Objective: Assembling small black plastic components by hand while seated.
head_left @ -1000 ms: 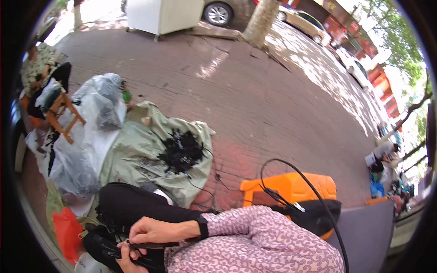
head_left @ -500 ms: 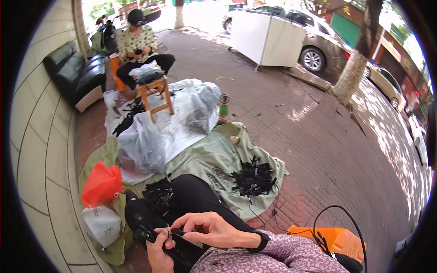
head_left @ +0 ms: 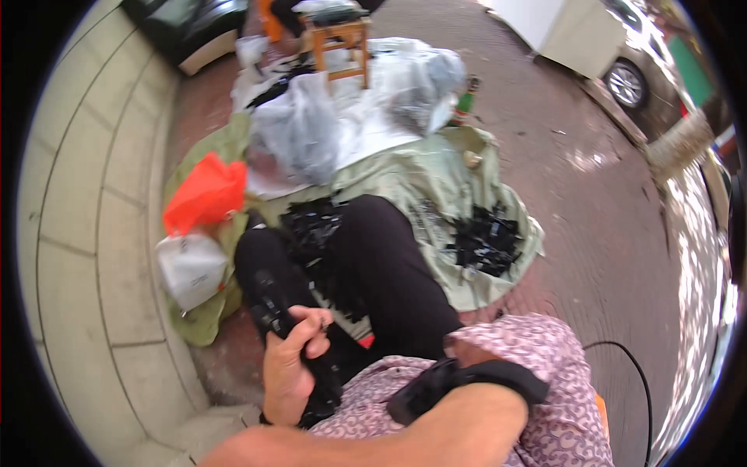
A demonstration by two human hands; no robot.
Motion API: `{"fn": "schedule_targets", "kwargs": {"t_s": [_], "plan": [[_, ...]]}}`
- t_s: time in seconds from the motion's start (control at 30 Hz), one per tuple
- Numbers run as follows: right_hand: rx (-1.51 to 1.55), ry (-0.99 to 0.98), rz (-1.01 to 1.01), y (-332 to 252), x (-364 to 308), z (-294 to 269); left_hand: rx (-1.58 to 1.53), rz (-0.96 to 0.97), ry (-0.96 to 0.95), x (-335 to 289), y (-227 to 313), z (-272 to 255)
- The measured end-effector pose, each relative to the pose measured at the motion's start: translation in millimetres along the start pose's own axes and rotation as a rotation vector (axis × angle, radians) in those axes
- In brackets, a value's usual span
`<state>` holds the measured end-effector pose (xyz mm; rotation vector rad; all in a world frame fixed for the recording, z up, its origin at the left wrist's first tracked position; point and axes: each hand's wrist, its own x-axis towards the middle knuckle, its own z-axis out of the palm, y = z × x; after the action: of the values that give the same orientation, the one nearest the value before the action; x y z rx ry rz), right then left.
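Right hand: moved out of frame; grip can't be told
Left hand (head_left: 292, 356): fingers curled in; contents can't be told

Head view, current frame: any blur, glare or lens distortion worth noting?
All in the head view: seams on the wall bow; sunlit ground at far right washes out; the heap of black pieces is softly blurred, single edges hard to make out.

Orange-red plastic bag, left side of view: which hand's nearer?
Left. The left hand is below and right of the orange-red plastic bag in the picture, not touching. The right hand isn't clearly visible; the right forearm runs out at the lower edge, farther away.
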<state>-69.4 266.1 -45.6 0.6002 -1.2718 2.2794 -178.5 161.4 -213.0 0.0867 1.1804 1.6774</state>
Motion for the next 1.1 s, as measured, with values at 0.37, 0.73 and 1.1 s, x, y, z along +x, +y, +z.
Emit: {"fn": "schedule_targets", "kwargs": {"t_s": [0.37,0.73,1.1], "plan": [[-0.387,0.409,0.086,7,-54,-65,0.095,0.144,0.046,-6,14,15],[-0.120,0.776,0.547,67,-126,-99,0.221,0.151,0.013,5,15,19],[-0.147,0.667,0.633,76,-136,-101,0.320,0.111,-0.007,2,6,19]]}}
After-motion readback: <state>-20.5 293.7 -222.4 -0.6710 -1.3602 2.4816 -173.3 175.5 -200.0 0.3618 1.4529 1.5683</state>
